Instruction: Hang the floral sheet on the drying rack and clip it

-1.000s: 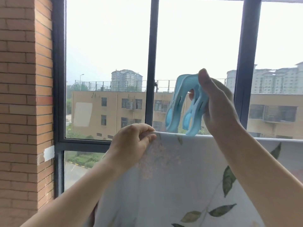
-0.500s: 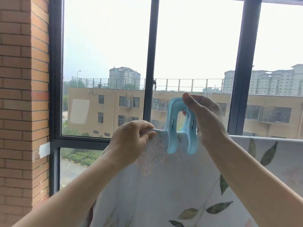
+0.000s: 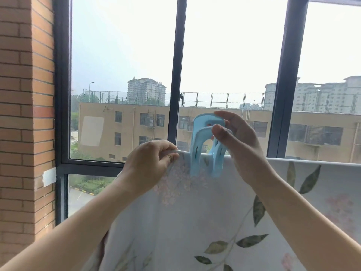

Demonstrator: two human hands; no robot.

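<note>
The floral sheet [image 3: 195, 222] hangs in front of the window, its top edge draped in a straight horizontal line that runs from the middle of the view out to the right; whatever carries it is covered by the cloth. The fabric is thin, white with a faint blue cast, printed with dark olive and paler green leaves on slender stems and with washed-out pink blossom clusters, one cluster sitting just below the top edge. The left hand [image 3: 150, 165] holds the sheet's upper left corner, its grip a pinch of thumb against curled fingers on the fold. Just to its right, a large pale-blue plastic clip [image 3: 201, 151] straddles the top edge, its two jaws pointing down over the cloth and its arched handles rising above it. The right hand [image 3: 238, 145] has its grip closed on those handles, thumb on the near one and fingers on the far one. Behind stand a dark window frame [image 3: 176, 75], a brick wall [image 3: 25, 114] at left, and a beige building [image 3: 127, 132] outside.
</note>
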